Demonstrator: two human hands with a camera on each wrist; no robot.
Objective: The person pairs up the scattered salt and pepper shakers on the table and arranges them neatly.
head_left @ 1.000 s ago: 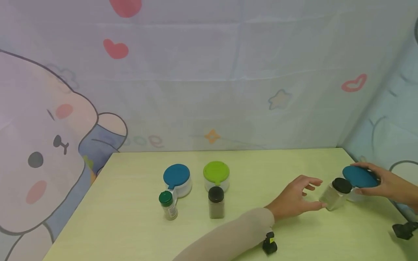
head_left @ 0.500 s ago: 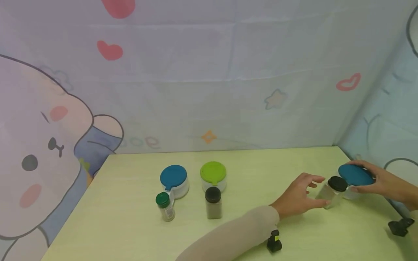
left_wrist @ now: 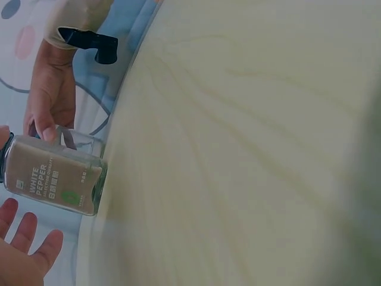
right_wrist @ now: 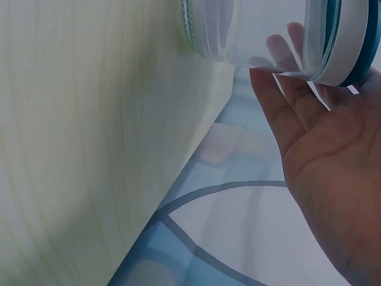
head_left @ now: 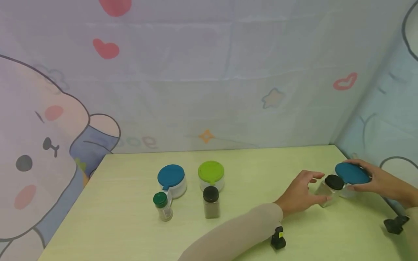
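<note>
My left hand (head_left: 298, 195) is beside a clear jar with a black cap (head_left: 334, 182). Its fingers are spread, and a gap shows between them and the glass in the left wrist view. The label on that white pepper jar (left_wrist: 56, 173) reads "WHITE PEPPER". Just behind it, my right hand (head_left: 375, 182) grips a clear container with a blue lid (head_left: 352, 173), thumb on the near side and fingers round the far side. From the right wrist camera, fingertips show through the wall of the container (right_wrist: 262, 36).
On the pale yellow table (head_left: 114, 206), further left, stand another blue-lidded container (head_left: 171, 176), a lime-lidded container (head_left: 210, 171), a black-capped jar (head_left: 211, 206) and a green-capped shaker (head_left: 164, 209). Printed cloth (head_left: 183, 98) hangs behind and at the right edge.
My left hand has come slightly closer to the white pepper jar. The right hand keeps its grip on the container. The head view has turned a little to the right.
</note>
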